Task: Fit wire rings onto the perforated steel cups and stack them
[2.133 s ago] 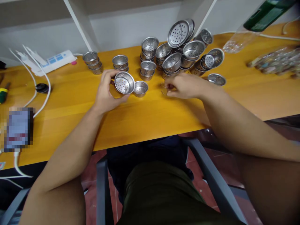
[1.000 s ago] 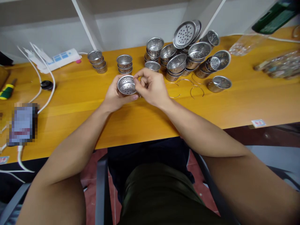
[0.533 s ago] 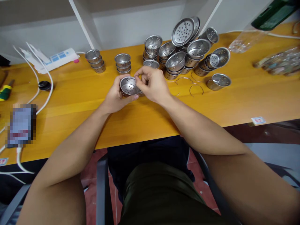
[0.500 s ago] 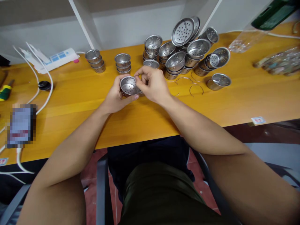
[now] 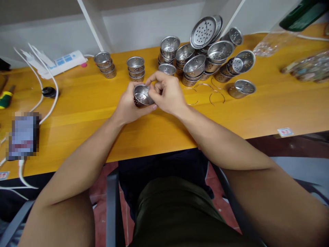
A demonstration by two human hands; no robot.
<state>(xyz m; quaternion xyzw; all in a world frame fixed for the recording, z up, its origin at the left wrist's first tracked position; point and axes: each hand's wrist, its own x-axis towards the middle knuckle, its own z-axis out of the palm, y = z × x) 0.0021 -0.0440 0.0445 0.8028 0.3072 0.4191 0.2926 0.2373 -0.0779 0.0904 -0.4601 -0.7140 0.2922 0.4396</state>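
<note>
My left hand (image 5: 128, 104) is wrapped round a small perforated metal strainer basket (image 5: 142, 96), its open top tilted toward me above the table. The thumb lies along the near side, fingers behind. At the basket's right rim, my right hand (image 5: 166, 92) is closed in a pinch, index finger bent over the far edge; whatever sits between those fingertips is hidden. Just right of this hand, several thin curved wire pieces (image 5: 217, 97) lie on the wood. Behind it stands another strainer basket (image 5: 167, 69), partly covered by my hand.
Stacked baskets (image 5: 135, 68) stand behind my hands, with another stack (image 5: 103, 64) farther left. A large pile of baskets (image 5: 194, 66) fills the back right; one basket (image 5: 242, 89) lies tilted nearby. Left are a power strip (image 5: 64, 63), cables and a phone (image 5: 23, 136). Plastic bags lie right.
The strainer basket is turned and tilted slightly in my left hand, its opening now looking narrower. My right hand stays pinched at its rim. The whole view has shifted a little.
</note>
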